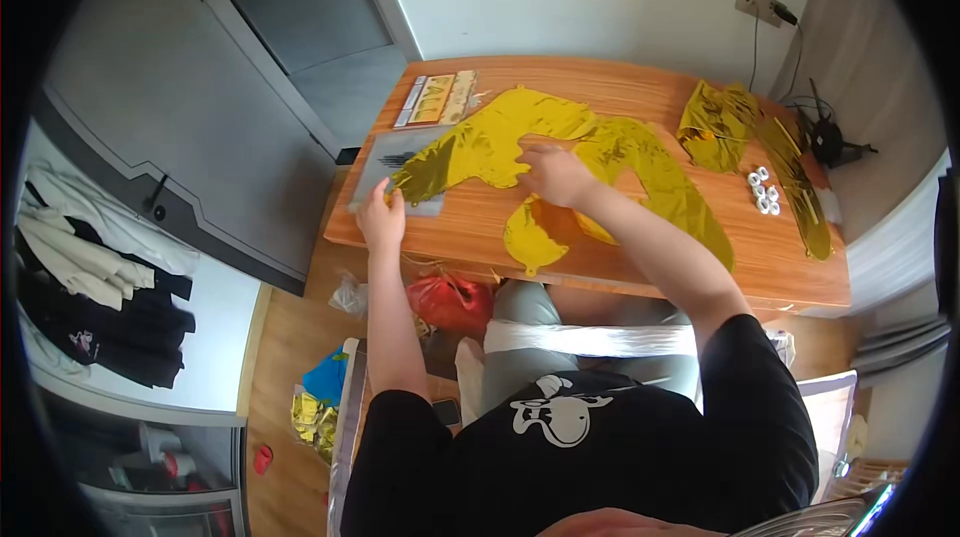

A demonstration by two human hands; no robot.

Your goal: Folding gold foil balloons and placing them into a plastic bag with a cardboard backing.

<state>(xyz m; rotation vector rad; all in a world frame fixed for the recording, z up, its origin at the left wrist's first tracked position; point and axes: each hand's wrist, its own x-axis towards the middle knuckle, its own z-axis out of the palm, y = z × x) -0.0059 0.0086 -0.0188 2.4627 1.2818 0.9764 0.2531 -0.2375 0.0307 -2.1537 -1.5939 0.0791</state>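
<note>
A wooden table (640,87) stands before the person. Flat gold foil (560,117) sprawls across its middle. A crumpled gold bundle (713,127) lies right of it. Of the 2 hands, the right hand (553,175) bends its fingers onto the foil's inner edge; the left hand (381,217) curls at its left tip. Whether either grips, I cannot tell. Small white rolls (758,193) cluster rightward.

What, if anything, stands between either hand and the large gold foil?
Nothing visible does. The left hand is right at the left end of the gold foil; the right hand reaches its middle. The white rolls lie apart, farther right.
</note>
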